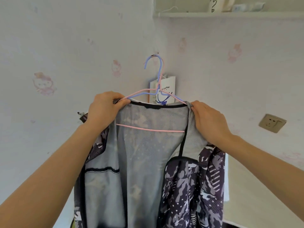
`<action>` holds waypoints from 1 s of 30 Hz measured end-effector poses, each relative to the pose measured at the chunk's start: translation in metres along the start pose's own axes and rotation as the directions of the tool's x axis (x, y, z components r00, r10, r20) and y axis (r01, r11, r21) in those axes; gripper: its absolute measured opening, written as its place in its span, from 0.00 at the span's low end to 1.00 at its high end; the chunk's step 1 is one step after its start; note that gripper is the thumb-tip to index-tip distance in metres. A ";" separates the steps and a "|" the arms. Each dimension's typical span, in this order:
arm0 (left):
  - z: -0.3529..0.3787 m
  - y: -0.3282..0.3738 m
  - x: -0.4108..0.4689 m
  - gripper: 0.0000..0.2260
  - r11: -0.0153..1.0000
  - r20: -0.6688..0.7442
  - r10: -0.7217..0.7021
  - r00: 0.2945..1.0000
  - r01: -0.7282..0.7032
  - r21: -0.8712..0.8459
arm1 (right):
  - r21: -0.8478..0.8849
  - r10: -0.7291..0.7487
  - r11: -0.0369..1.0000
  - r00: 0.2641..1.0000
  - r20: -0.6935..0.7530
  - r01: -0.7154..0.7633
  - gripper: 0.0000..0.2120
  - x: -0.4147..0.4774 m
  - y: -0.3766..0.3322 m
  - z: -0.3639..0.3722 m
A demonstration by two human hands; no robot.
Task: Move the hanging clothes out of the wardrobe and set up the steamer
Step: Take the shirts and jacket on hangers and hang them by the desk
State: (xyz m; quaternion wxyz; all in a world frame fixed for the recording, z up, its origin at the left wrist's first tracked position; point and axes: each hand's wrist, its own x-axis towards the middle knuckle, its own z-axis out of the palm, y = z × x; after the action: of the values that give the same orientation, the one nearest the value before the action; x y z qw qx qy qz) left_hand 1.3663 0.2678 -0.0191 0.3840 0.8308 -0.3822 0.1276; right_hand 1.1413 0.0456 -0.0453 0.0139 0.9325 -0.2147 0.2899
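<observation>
Jacket (pixel 148 153) hangs open below the hanger hook (pixel 162 65), shoulders spanning sideways. Left hand (pixel 105 107) and right hand (pixel 209 119) each pinch a shoulder, equally near.

The jacket (pixel 194 186) has an outer shell printed in a camouflage-like pattern of dark navy, grey and white patches, broken up by small white dots and bands of white diagonal stripes. Its mesh lining (pixel 144 162) is plain pale grey, edged along the neckline and front opening with black trim, and a black band crosses the inner pocket. The pink hanger (pixel 148 128) sits with a periwinkle blue hanger (pixel 152 59). The paper bag (pixel 171 83) is white with dark blue lettering and a dark blue drawing. The wallpaper (pixel 65 46) is pale lilac-white, scattered with faded pink cartoon figures (pixel 43 83). The wall socket (pixel 272 122) is beige, and the shelf (pixel 230 14) is white.
</observation>
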 end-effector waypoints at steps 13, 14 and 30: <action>0.176 -0.121 0.078 0.08 0.965 0.277 -0.238 0.931 0.194 0.176 | 0.087 0.056 0.992 0.929 0.366 -0.094 0.12 0.078 0.076 0.218; 0.185 -0.130 0.076 0.09 0.959 0.293 -0.255 0.922 0.202 0.199 | 0.091 0.061 0.991 0.922 0.382 -0.103 0.12 0.078 0.079 0.230; 0.264 -0.228 0.010 0.21 0.872 0.368 -0.345 0.864 0.149 0.466 | 0.030 0.064 0.995 0.837 0.543 -0.096 0.10 0.070 0.094 0.320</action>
State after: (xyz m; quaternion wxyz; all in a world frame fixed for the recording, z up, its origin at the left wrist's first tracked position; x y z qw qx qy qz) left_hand 1.5182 0.1621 -0.3150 0.1121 0.9436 -0.3095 -0.0350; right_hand 1.3263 -0.1155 -0.2823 -0.0853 0.9667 -0.2405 0.0212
